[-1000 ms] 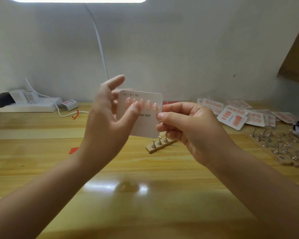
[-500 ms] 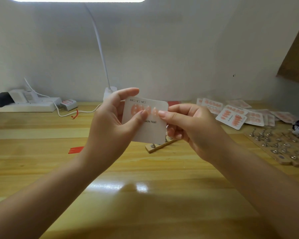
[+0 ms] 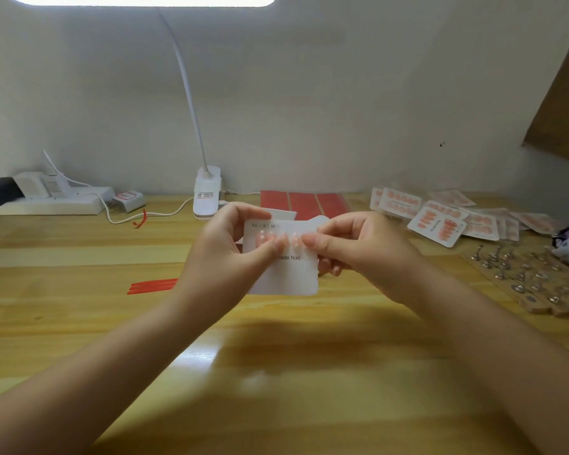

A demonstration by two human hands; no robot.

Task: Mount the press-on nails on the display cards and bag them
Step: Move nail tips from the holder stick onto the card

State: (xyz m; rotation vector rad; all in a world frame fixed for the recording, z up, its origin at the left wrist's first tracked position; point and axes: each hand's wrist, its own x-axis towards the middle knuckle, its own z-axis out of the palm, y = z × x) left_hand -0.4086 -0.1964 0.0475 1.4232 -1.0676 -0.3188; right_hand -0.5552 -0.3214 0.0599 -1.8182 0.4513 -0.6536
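Pinching display card (image 3: 289,277) between both hands' fingers (image 3: 312,239), above table (image 3: 79,316).

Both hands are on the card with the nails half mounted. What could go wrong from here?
1. The left hand thumb lies across the pink nails on the display card; its pressure could shift or loosen them.
2. The right hand pinches the card's edge by the end of the nail row, so the card may bend and a nail may lift.
3. The card is held above the table; a dropped nail could be hard to spot.
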